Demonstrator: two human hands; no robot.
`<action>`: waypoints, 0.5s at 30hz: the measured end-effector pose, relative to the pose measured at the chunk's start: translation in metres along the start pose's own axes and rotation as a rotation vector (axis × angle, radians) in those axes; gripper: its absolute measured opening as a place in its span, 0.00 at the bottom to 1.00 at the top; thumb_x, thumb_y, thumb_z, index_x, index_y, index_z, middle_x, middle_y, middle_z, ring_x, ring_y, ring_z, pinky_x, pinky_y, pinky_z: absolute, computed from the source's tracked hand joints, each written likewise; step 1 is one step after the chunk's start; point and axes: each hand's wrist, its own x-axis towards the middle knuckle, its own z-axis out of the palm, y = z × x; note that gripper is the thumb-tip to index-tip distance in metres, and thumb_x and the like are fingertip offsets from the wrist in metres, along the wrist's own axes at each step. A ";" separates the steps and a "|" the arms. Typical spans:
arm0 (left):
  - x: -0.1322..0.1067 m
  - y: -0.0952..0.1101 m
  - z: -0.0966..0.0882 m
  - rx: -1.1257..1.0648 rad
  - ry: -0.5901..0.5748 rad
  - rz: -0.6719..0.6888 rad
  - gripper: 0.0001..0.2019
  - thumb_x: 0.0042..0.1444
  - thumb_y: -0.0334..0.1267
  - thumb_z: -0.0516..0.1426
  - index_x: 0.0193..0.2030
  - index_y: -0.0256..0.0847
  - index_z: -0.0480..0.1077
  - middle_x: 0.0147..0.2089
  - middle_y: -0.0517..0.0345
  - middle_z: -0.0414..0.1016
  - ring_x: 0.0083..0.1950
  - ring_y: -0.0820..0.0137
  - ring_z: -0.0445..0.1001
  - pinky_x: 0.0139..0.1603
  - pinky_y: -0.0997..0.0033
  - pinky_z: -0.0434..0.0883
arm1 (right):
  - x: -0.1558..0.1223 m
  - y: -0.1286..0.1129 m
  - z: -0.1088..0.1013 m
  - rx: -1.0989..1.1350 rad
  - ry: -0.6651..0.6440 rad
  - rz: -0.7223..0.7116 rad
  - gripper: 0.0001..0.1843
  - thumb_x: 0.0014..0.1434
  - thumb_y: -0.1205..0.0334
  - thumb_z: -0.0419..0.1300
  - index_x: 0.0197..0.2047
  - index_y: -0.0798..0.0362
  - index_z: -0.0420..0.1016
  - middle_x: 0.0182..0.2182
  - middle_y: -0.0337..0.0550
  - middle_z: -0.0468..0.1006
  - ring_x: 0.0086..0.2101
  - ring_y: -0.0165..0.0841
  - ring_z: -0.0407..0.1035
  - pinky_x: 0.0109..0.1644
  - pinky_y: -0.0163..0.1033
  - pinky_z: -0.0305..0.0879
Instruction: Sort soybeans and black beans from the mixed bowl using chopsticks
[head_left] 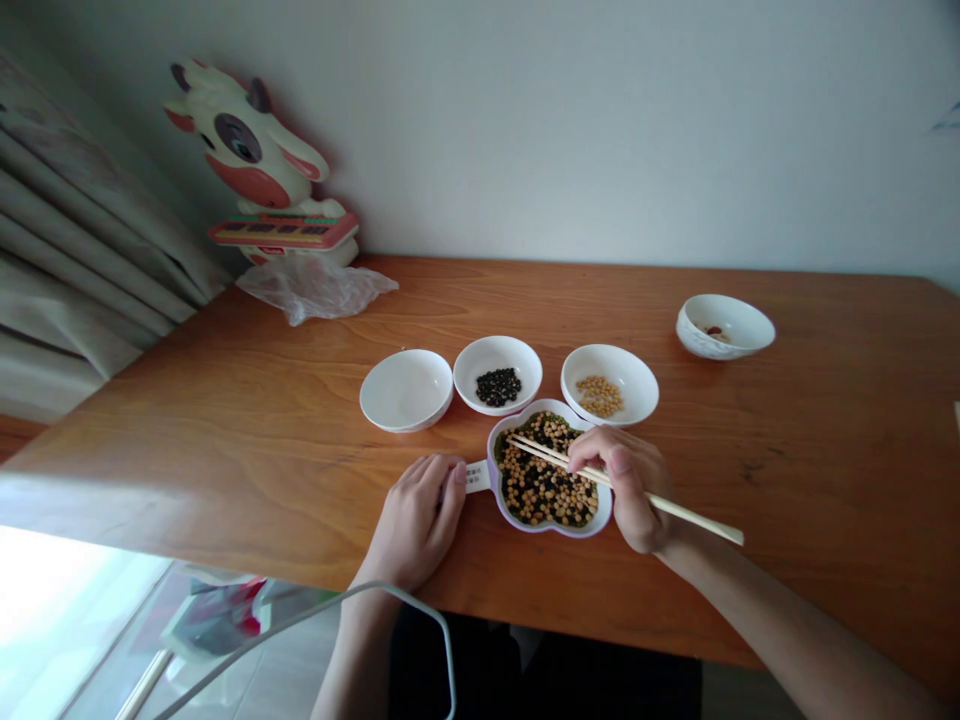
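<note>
My left hand (421, 510) is closed round the handle (477, 477) of a lilac-rimmed, lobed dish (517, 522). Mixed dark and yellow beans (547, 485) cover the dish's bottom. In my right hand (626, 485) is a pair of wooden chopsticks (694, 515), slanting left with their tips among the beans. Whether a bean sits between the tips is too small to tell. Just behind the dish, one white bowl (484, 350) holds black beans (498, 386), and another white bowl (634, 375) holds yellow beans (600, 396).
An empty white bowl (407, 390) stands left of the black beans. At the back right is a patterned bowl (724, 325) with a few small bits inside. A plastic bag (315, 290) lies before a cow-shaped toy keyboard (277, 190). A grey cable (390, 590) crosses near my left forearm.
</note>
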 end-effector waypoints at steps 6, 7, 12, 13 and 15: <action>0.000 -0.001 0.000 0.000 -0.012 0.004 0.13 0.77 0.41 0.48 0.39 0.45 0.66 0.37 0.58 0.74 0.40 0.65 0.75 0.41 0.66 0.67 | 0.000 -0.001 0.001 0.022 0.023 -0.007 0.26 0.77 0.51 0.42 0.38 0.48 0.78 0.34 0.43 0.80 0.36 0.37 0.75 0.43 0.46 0.66; 0.000 -0.001 0.000 0.000 -0.012 0.004 0.13 0.77 0.41 0.48 0.39 0.45 0.66 0.37 0.58 0.74 0.40 0.65 0.75 0.41 0.66 0.67 | 0.000 0.000 0.000 0.023 0.024 -0.013 0.27 0.77 0.50 0.41 0.38 0.48 0.78 0.34 0.43 0.80 0.36 0.37 0.75 0.44 0.46 0.66; 0.000 -0.001 0.000 0.009 0.007 0.010 0.13 0.76 0.40 0.49 0.38 0.45 0.66 0.36 0.58 0.74 0.39 0.65 0.75 0.39 0.66 0.67 | 0.001 0.003 -0.006 -0.004 0.038 -0.110 0.30 0.77 0.48 0.39 0.36 0.48 0.78 0.32 0.44 0.81 0.36 0.38 0.76 0.44 0.47 0.68; 0.000 0.000 0.000 0.012 0.011 0.010 0.13 0.76 0.40 0.49 0.38 0.45 0.66 0.36 0.58 0.74 0.38 0.65 0.75 0.39 0.66 0.67 | 0.001 0.003 -0.009 -0.034 0.031 -0.153 0.30 0.77 0.48 0.39 0.37 0.48 0.78 0.32 0.44 0.81 0.36 0.38 0.76 0.43 0.47 0.68; 0.000 0.000 0.000 0.015 0.015 0.010 0.13 0.76 0.39 0.49 0.38 0.45 0.66 0.36 0.57 0.74 0.38 0.65 0.75 0.39 0.66 0.68 | 0.003 0.003 -0.017 -0.124 0.017 -0.263 0.29 0.77 0.48 0.39 0.37 0.48 0.78 0.32 0.44 0.82 0.36 0.39 0.76 0.42 0.48 0.68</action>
